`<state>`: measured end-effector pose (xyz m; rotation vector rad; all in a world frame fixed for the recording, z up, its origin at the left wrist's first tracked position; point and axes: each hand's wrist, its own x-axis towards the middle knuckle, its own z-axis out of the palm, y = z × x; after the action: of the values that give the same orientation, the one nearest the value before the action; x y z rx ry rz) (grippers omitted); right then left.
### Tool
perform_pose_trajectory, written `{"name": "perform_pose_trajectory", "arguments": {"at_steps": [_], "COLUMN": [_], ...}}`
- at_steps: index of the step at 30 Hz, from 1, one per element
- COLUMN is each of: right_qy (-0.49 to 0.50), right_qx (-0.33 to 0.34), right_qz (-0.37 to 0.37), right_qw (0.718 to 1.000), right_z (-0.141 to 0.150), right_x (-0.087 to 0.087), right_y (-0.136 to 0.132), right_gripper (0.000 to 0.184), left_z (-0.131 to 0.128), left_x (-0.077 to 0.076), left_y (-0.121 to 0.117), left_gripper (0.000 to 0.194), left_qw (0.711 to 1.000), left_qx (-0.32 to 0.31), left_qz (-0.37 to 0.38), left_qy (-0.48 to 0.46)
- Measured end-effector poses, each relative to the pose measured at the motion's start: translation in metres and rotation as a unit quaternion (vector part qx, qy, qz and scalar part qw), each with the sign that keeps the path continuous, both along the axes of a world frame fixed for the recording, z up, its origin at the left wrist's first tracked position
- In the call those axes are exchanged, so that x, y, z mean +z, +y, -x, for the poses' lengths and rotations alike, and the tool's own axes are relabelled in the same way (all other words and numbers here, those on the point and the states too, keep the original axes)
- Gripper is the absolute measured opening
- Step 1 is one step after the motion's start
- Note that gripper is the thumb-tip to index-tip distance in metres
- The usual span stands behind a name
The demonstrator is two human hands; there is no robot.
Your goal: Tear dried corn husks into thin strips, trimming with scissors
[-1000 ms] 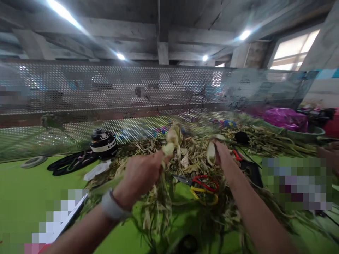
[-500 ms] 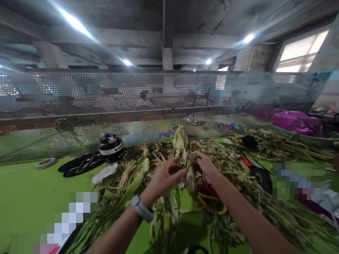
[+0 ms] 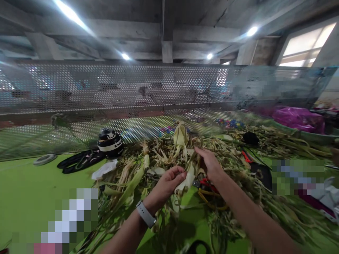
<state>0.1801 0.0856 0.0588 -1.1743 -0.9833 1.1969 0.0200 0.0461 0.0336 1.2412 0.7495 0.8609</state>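
Note:
My left hand [image 3: 169,181], with a watch on its wrist, pinches the lower edge of a pale dried corn husk [image 3: 189,176]. My right hand [image 3: 211,165] grips the husk's upper part from the other side; some of its fingertips are hidden behind the leaf. Just behind the hands stands a folded, pointed husk piece [image 3: 180,137]. Below my right hand lie yellow handles [image 3: 209,199] and a red-handled tool [image 3: 206,182], partly covered by husks. Loose dried husks [image 3: 227,158] surround both hands.
A perforated metal screen [image 3: 127,95] runs along the back of the green table [image 3: 31,201]. To the left are a black round container [image 3: 109,143], a black strap [image 3: 79,160] and a tape roll [image 3: 45,159]. A basin with a purple bag [image 3: 298,120] stands right.
My left hand has closed from a spread pose into a pinch on the husk's edge. The husk now shows its pale, broad side, tilted down to the left.

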Motion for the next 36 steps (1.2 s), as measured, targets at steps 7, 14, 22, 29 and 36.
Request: {"name": "perform_pose_trajectory", "arguments": {"at_steps": [7,14,22,29,36], "right_qy": [-0.027,-0.067,-0.104,-0.099,-0.096], "right_qx": [0.028,0.08,0.145,0.124,0.201], "right_qz": [0.059,-0.019,-0.049,-0.035,-0.059], "right_qw": [0.998,0.994,0.983,0.987,0.973], "right_z": [0.004,0.024,0.019,0.014,0.026], "right_x": [-0.007,-0.014,-0.01,-0.013,-0.009], "right_y": [-0.004,-0.017,-0.017,-0.012,-0.021], "right_gripper": [0.044,0.042,0.022,0.018,0.026], "left_z": [0.004,0.002,0.009,0.014,0.012], "left_x": [0.002,0.0,-0.009,-0.016,-0.017], "left_y": [-0.005,-0.005,0.004,0.012,0.012], "left_gripper": [0.02,0.024,0.021,0.029,0.027], "left_qw": [0.993,0.972,0.925,0.963,0.939], "left_qx": [0.036,0.15,0.267,0.178,0.243], "left_qz": [-0.082,-0.126,-0.225,-0.153,-0.195], "left_qy": [0.072,0.127,0.149,0.133,0.144]}}
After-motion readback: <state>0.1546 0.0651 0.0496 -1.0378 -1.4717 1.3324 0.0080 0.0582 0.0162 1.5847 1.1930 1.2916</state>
